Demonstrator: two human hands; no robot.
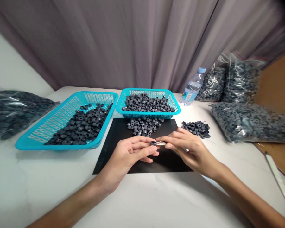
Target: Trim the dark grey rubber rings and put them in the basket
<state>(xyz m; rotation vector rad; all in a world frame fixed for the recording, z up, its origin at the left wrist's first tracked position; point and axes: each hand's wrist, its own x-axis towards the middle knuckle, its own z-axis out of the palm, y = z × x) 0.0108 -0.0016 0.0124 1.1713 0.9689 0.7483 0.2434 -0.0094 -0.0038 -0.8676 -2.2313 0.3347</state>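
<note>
Over the black mat, my left hand pinches a small dark grey ring-shaped part between thumb and fingers. My right hand is closed on a slim, pale blade-like tool, and its tip meets the ring's opening. Most of the tool's handle is hidden by the fingers. Behind my hands, a heap of similar ring parts lies at the mat's far edge. A smaller pile of rings sits on the white table just beyond my right hand.
Two turquoise baskets, one at left and one at back, hold many rings. A water bottle stands at back right. Filled clear bags lie left and right. A white-handled knife-like object rests near the right edge.
</note>
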